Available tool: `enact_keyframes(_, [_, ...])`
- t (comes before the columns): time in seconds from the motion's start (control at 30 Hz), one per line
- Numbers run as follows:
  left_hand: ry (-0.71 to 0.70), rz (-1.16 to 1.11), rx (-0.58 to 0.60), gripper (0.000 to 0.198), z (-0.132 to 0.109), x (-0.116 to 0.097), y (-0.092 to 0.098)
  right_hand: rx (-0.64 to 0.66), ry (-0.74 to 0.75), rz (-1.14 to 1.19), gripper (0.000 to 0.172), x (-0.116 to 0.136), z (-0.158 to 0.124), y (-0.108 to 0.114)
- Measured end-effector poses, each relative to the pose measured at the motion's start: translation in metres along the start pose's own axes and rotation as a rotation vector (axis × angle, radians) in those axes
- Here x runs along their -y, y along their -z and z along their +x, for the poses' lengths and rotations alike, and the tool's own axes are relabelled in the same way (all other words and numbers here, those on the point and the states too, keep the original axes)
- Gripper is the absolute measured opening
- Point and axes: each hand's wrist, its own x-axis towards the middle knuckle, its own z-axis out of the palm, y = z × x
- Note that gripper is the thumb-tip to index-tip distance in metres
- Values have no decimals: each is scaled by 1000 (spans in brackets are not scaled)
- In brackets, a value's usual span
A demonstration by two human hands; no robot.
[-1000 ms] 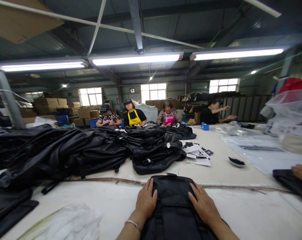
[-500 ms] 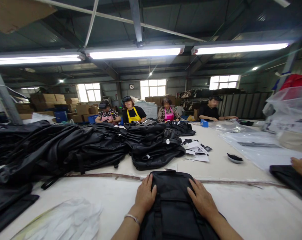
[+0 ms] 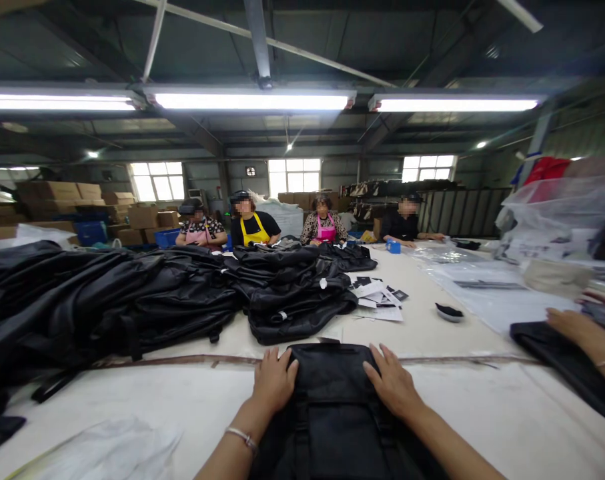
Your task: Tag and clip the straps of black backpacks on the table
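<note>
Head view: a black bag (image 3: 336, 420) lies on the white table (image 3: 487, 413) between the fingers of the left hand (image 3: 274, 383) and right hand (image 3: 395, 385), all extended and resting along its upper sides. Beyond the left fingertips sprawls a heap of black bags (image 3: 172, 293); beyond the right, paper cards (image 3: 375, 292).

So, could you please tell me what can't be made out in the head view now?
- Head view, black bag: lower end cut off by the bottom edge.
- Head view, paper cards: print too small to read.
- Head view, dark item at right: cut off by the right edge.
</note>
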Motion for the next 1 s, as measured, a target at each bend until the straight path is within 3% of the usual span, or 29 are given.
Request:
enact_keyframes(0.1, [-103,28,-50,65,21,-17,28,-111,24,-30,72,18,23,36])
enact_keyframes(0.17, [-164,16,-83,70,27,-28,31,-183,57,-33,80,26,31,42])
enact_keyframes(0.23, [-176,-10,-86,78,22,-32,18,-179,87,-37,88,25,25,28])
enact_keyframes(0.37, [-112,-80,80,85,-3,-23,-27,83,113,-16,82,6,-4,-24])
enact_keyframes(0.43, [-97,-100,103,83,-10,-17,-40,125,92,-4,80,-2,-13,-41])
enact_keyframes(0.63, [-84,-135,87,79,-11,-12,-38,107,72,28,78,-4,-12,-43])
enact_keyframes(0.73, [-109,-137,172,80,-12,-12,-16,137,61,2,77,3,-14,-24])
enact_keyframes(0.83, [-152,-94,293,80,-19,-15,25,120,71,-22,75,14,-24,23])
enact_keyframes(0.93, [-185,-77,189,76,-35,-23,58,-32,194,-18,72,25,-39,73])
enact_keyframes(1.0, [-254,-95,117,77,-52,-30,60,-47,233,-9,76,30,-56,86])
